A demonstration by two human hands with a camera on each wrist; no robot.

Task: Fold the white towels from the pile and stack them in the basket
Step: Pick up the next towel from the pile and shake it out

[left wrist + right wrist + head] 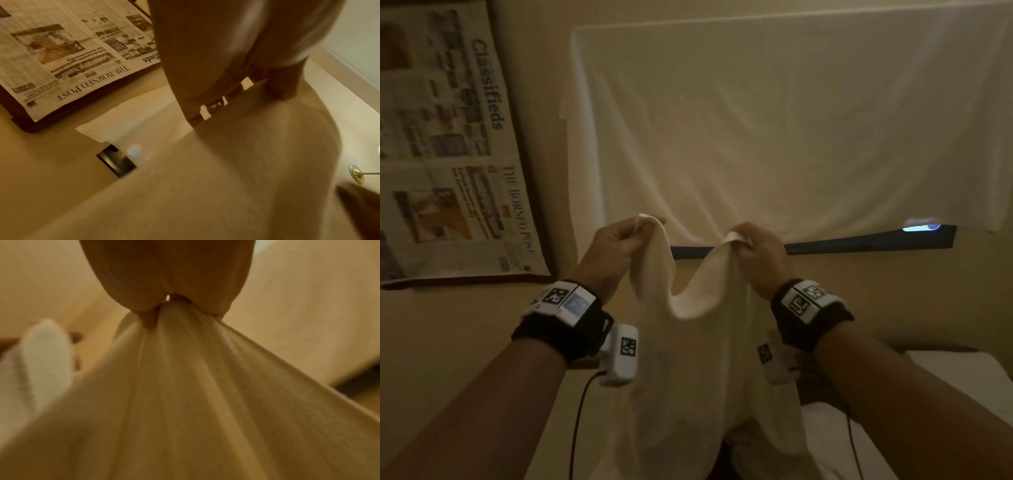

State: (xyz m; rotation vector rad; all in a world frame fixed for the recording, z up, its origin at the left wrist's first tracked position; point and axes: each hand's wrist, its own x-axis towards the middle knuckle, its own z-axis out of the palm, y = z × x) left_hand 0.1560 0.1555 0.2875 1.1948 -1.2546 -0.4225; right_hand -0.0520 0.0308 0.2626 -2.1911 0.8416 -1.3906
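Below both grips, the towel (709,359) is running off the head view's lower edge, hiding the right wrist camera. The right hand's (170,277) fingertips are lying buried in blurred cloth; the left hand's (216,65) are smearing too.

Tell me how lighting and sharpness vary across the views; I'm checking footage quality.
Head view: dim, warm light, towel and both hands fairly sharp, newspaper readable. Left wrist view: newspaper crisp, towel and fingers smeared. Right wrist view: soft throughout, towel folds near the hand clearest.
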